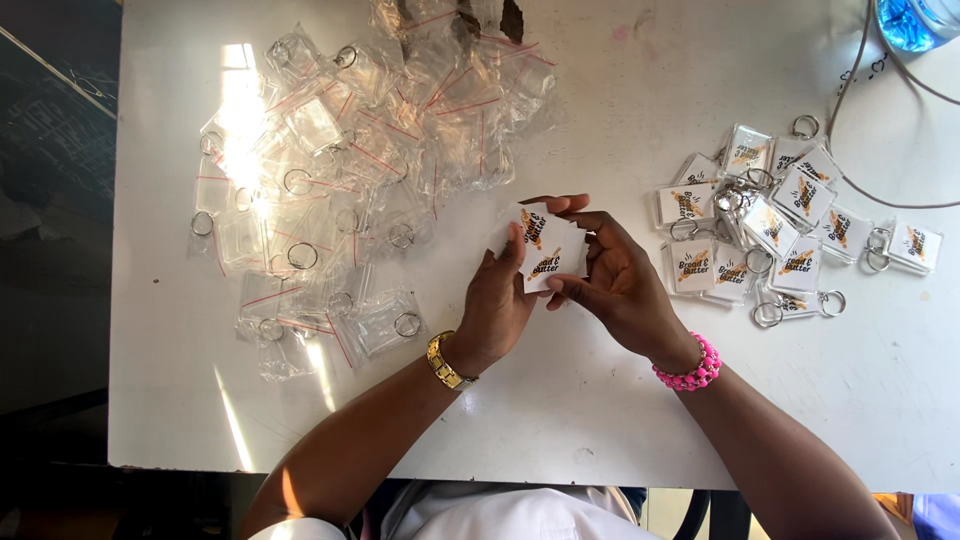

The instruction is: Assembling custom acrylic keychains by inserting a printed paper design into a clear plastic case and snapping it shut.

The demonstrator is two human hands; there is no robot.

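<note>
My left hand (497,305), with a gold watch at the wrist, and my right hand (618,282), with a pink bead bracelet, meet over the middle of a white table (600,420). Together they pinch small white printed cards (545,252) with an orange and black design. The cards are fanned between the fingertips of both hands. Whether a clear keychain case sits among the cards cannot be made out.
A heap of clear plastic bags with empty keychain cases and metal rings (330,190) covers the table's left half. A pile of finished keychains with printed inserts (780,220) lies at the right. A grey cable (860,100) and a blue object (915,20) occupy the far right corner.
</note>
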